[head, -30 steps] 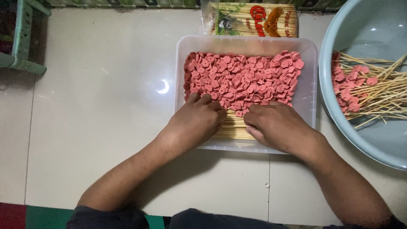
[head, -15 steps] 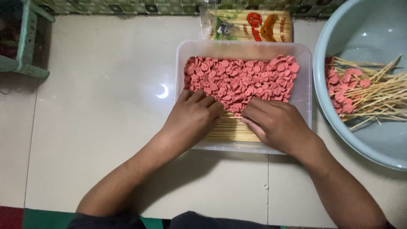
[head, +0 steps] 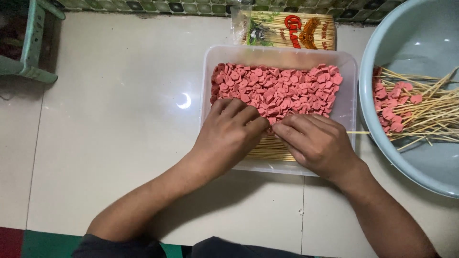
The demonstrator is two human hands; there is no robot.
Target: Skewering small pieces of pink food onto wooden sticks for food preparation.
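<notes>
While we are looking down over both forearms, we are seeing the left hand (head: 228, 135) and the right hand (head: 315, 143) resting side by side at the near edge of a clear rectangular plastic tub (head: 350, 71) on the pale tiled floor (head: 110, 119). Both hands are lying palm down with fingers curled and fingertips meeting over the bundle of thin bamboo skewers (head: 270, 148) lying along the tub's near side; whether either is actually pinching a skewer we cannot tell, as the fingertips are hiding it. Just beyond the fingers, a heap of small pink sausage slices (head: 277, 88) is filling the far part of the tub. To the right, a large pale blue plastic basin (head: 420, 28) is holding skewers already threaded with pink slices (head: 406, 110). Behind the tub, a printed packet of bamboo skewers (head: 284, 29) is lying against the tiled wall. At far left, a green stool leg (head: 31, 48) is standing.
</notes>
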